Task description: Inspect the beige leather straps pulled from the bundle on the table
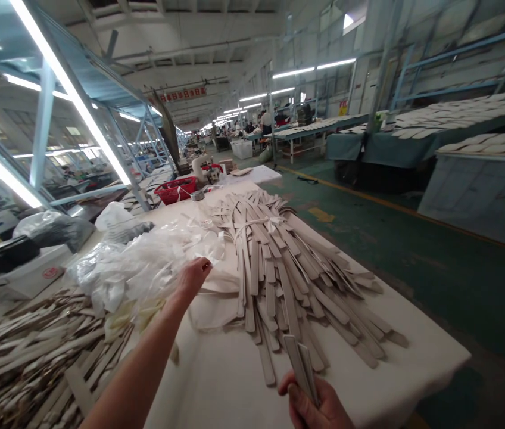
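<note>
My right hand (317,406), low in the view, is closed around a few flat grey-beige straps (299,363) with rounded ends, their tips pointing up and away from me. Just beyond it a large fanned heap of similar straps (274,268) covers the middle of the table, crossed near its far part by a pale tie (255,223). My left hand (195,274) reaches out to the left of the heap with fingers curled together. Whatever they pinch, if anything, is too small to make out. Crumpled clear plastic (145,259) lies right beside that hand.
The cream-covered table (230,387) ends at a right edge above a green floor (368,220). More straps (24,351) are piled at lower left, near a white box (33,271). A red basket (175,189) and a tin (198,195) stand farther back. Blue metal framing (43,128) rises at left.
</note>
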The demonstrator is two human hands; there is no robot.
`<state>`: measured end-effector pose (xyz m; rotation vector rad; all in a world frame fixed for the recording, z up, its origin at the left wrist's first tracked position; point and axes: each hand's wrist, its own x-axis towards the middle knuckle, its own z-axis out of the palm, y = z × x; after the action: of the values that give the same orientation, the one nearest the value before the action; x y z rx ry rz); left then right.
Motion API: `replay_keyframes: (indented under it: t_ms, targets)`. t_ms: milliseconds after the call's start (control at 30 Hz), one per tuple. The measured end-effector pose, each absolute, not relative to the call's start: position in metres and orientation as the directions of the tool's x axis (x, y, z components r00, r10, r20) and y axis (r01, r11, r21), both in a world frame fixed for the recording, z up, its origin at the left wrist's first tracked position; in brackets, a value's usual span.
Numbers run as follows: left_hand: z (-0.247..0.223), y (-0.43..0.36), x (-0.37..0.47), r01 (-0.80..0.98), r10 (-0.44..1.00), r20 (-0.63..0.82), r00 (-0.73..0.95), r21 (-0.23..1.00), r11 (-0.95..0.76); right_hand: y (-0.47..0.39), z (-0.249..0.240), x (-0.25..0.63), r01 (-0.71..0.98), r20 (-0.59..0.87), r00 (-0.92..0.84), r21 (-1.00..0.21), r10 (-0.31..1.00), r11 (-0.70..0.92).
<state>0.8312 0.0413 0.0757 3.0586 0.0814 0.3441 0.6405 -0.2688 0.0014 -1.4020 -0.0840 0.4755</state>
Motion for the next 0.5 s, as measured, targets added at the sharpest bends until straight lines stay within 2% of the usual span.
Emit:
replay_keyframes:
  t_ms: [100,267,400,500]
  targets:
    - [0.081,0.044,0.777,-0.029,0.005,0.356,0.934,0.091,-0.995,-0.27,0.004,0.642,-0.294,-0.24,0.893,-0.952,0.381,0.089]
    - [0.078,0.04,0.683,-0.387,-0.251,0.606,0.755,0.103,-0.916,-0.273,0.024,0.652,-0.291,-0.241,0.872,-0.955,0.426,0.056]
    - [0.075,0.029,0.627,-0.458,-0.268,0.675,0.687,0.116,-0.881,-0.264,0.047,0.662,-0.303,-0.23,0.846,-0.949,0.482,0.08]
    - [0.073,0.02,0.6,-0.473,-0.261,0.71,0.654,0.115,-0.873,-0.246,0.058,0.666,-0.348,-0.253,0.754,-0.937,0.607,0.041]
